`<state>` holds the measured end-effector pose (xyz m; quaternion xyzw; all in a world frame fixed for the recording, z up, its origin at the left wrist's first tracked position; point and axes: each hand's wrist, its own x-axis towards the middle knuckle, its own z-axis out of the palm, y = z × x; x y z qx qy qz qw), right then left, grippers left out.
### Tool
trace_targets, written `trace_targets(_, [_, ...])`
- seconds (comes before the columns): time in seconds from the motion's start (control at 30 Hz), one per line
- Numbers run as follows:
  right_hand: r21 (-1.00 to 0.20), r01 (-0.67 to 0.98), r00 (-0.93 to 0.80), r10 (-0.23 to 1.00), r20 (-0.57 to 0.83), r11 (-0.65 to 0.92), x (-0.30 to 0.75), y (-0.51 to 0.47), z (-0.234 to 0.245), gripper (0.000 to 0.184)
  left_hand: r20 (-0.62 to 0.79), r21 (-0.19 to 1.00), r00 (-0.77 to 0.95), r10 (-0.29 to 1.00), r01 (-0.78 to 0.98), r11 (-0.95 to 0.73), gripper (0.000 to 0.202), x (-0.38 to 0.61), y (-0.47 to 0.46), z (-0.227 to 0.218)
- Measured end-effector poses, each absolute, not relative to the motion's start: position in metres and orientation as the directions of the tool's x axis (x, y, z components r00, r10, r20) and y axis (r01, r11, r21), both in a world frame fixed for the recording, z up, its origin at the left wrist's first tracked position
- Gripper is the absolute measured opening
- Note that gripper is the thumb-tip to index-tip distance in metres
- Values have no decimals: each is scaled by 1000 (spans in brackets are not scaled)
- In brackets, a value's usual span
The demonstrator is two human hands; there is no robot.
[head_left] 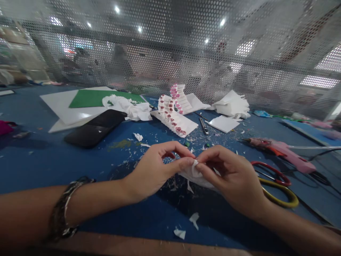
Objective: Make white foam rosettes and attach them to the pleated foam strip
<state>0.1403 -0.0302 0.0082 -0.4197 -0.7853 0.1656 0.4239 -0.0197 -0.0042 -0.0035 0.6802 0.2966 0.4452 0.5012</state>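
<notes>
Both my hands meet over the front middle of the blue table. My left hand (157,169) pinches the edge of a white tissue (195,174) between thumb and forefinger. Close against it, my right hand (231,177) pinches the same tissue, and its fingers hide part of the sheet. Torn white scraps (194,219) lie just below the hands. Beyond them stand folded white pieces (174,119) with rows of pink and dark red dots along their edges. A craft knife (204,126) lies to the right of those pieces.
Scissors (282,201) with red and yellow handles lie beside my right hand, below a pink glue gun (290,154) with its cord. A black phone (96,128), green sheet (90,99) and crumpled tissue (133,108) are at left. Stacked tissues (231,103) sit before a perforated metal screen (165,42).
</notes>
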Motion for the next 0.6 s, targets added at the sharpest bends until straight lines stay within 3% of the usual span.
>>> trace_targets(0.23, [-514, 572, -287, 743, 604, 639, 140, -32, 8, 7, 430, 850, 414, 802, 115, -514, 9, -23, -9, -2])
trace_targets(0.43, [-394, 622, -347, 689, 636, 677, 140, -35, 11, 7, 512, 768, 452, 730, 140, -625, 8, -25, -9, -1])
trace_targets(0.6, [-400, 617, -362, 696, 620, 678, 141, -35, 12, 6, 514, 723, 484, 708, 199, -662, 7, -25, -7, 1])
